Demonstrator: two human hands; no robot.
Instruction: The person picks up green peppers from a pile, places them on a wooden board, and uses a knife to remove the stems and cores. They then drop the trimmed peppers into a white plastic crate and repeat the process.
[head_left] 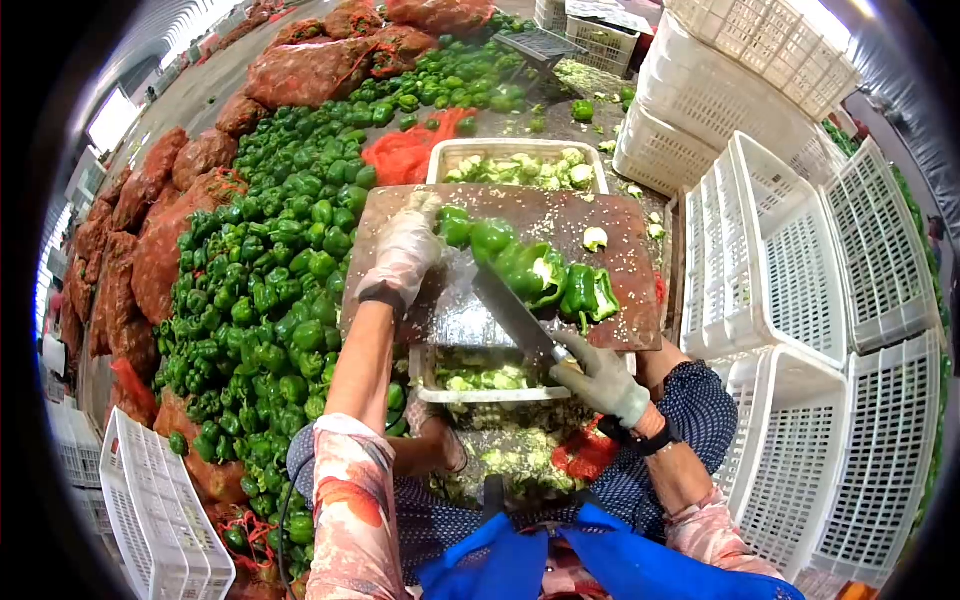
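My right hand [605, 380], in a grey-green glove, is closed around the handle of a broad kitchen knife [515, 315]. The blade slants up and left across a wooden cutting board [620, 215], its tip close to the green bell peppers. My left hand [405, 245], in a pale glove with a clear covering, is at the board's left side; its fingers are blurred, and I cannot tell what they hold. A row of peppers [492, 238] runs across the board. At its right end, a cut bell pepper [588, 293] shows its pale inside. Scattered seeds and a pepper core [595, 239] lie nearby.
White crates with pepper cores stand behind the board [435, 165] and below it [480, 396]. Loose green peppers [270, 300] cover the floor on the left, beside full red mesh sacks [165, 265]. White plastic crates [765, 250] stand close on the right; another crate [165, 510] is lower left.
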